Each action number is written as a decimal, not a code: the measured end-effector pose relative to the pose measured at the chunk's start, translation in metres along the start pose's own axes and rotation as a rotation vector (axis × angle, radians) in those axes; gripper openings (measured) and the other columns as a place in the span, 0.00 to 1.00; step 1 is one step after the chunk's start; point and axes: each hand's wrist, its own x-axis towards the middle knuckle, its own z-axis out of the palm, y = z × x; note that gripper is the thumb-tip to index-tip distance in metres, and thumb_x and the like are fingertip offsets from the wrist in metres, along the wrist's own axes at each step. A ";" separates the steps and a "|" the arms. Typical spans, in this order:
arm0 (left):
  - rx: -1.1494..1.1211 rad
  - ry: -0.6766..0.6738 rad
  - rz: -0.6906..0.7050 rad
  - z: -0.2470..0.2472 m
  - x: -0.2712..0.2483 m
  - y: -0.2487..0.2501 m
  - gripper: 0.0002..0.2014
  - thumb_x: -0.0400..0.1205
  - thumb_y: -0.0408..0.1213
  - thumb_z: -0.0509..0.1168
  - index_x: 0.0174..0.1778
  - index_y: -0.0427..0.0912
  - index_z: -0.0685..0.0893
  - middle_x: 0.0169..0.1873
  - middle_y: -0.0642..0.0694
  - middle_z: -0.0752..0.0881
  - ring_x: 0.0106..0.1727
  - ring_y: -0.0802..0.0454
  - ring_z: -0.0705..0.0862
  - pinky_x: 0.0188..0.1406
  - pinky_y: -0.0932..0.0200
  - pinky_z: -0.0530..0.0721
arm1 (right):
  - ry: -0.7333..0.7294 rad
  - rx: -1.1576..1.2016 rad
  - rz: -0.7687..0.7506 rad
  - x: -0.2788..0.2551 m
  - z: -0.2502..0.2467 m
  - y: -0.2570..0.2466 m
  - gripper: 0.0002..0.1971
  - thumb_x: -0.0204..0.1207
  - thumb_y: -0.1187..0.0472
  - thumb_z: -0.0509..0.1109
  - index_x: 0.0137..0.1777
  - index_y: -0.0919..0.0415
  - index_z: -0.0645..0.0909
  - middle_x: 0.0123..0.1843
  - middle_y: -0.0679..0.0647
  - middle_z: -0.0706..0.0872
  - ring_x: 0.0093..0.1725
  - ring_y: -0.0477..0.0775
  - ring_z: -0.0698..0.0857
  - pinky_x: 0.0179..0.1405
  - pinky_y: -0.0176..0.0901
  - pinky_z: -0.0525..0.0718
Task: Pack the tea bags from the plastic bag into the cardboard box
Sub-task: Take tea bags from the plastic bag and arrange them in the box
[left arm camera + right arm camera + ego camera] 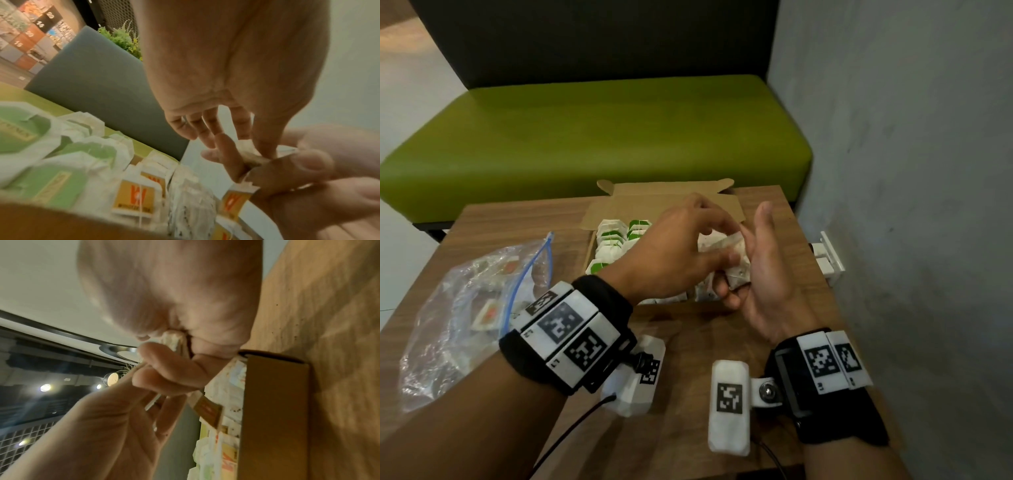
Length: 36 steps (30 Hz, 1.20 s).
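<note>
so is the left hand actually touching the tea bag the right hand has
Touching. The left wrist view shows the left hand with thumb and fingers pinching the tea bag, which the right hand also grips.

Seen from the left wrist: left hand point(236, 68) reaching down from the top, thumb and fingers point(265, 146) pinching a crumpled white paper tea bag point(249, 153). Right hand point(320, 183) coming in from the right edge, fingers curled onto the same bag, its orange tag point(234, 203) dangling below. Underneath, rows of white paper tea bags: green-labelled ones point(51, 186) to the left, orange-and-yellow tagged ones point(135, 196) in the middle. Blurred brown cardboard edge point(61, 225) across the bottom. Beyond, grey seat back point(92, 78) and green leafy plant point(123, 37).
</note>
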 end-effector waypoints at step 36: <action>-0.646 0.242 -0.170 -0.027 -0.012 -0.005 0.10 0.85 0.23 0.62 0.42 0.39 0.85 0.48 0.45 0.91 0.51 0.55 0.89 0.47 0.55 0.88 | -0.001 -0.241 -0.172 0.000 0.002 0.003 0.06 0.85 0.59 0.70 0.55 0.60 0.86 0.28 0.45 0.82 0.25 0.37 0.79 0.22 0.27 0.74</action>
